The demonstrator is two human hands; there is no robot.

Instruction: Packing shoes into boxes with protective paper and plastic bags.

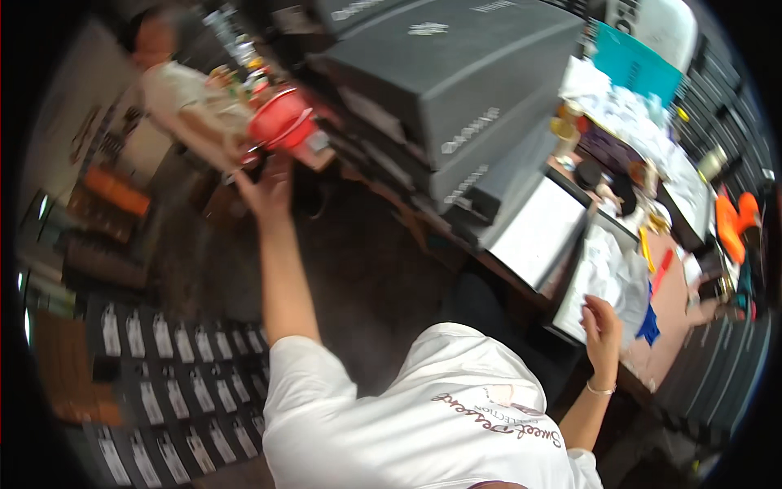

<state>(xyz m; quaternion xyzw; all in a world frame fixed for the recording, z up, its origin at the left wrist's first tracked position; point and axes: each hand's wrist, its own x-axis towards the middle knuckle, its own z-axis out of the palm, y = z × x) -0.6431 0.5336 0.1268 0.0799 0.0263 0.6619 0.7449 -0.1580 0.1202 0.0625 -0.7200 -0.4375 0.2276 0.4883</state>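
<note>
My left hand stretches out to the far left, blurred, with thumb and fingers spread apart. Just beyond it is a small dark-red thing near another person's hand. Whether my fingers touch it, I cannot tell. A red bucket stands close by on the bench. On the other side, my right hand has loosely bent fingers, apart, with nothing seen in them. It hovers beside an open box with crumpled white paper.
Large black boxes are stacked on the bench ahead. An open white-lined box, bottles and an orange-handled tool lie to the right. Shelved black boxes fill the lower left. Another person stands far left.
</note>
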